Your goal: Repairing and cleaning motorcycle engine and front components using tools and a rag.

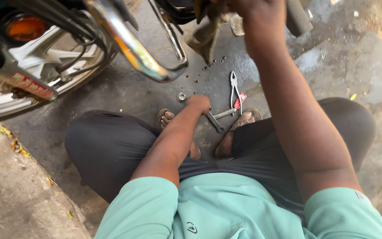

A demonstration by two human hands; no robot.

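I squat on dark oily ground beside a motorcycle. My left hand (198,103) reaches down between my feet with its fingers curled on the ground beside a wrench (216,120); what it grips is hidden. My right hand (261,20) is raised at the top of the view, closed on a dirty rag (206,35) against the underside of the motorcycle. Pliers (234,88) lie just beyond the wrench. A small round bearing (181,96) sits left of my left hand, with several tiny dark balls scattered past it.
The motorcycle's rear wheel (36,66), orange reflector (25,27) and chrome bar (131,46) fill the upper left. A ribbed footpeg (298,17) sticks out at top right. My sandalled feet (244,121) flank the tools. A pale concrete kerb (18,194) runs along the left.
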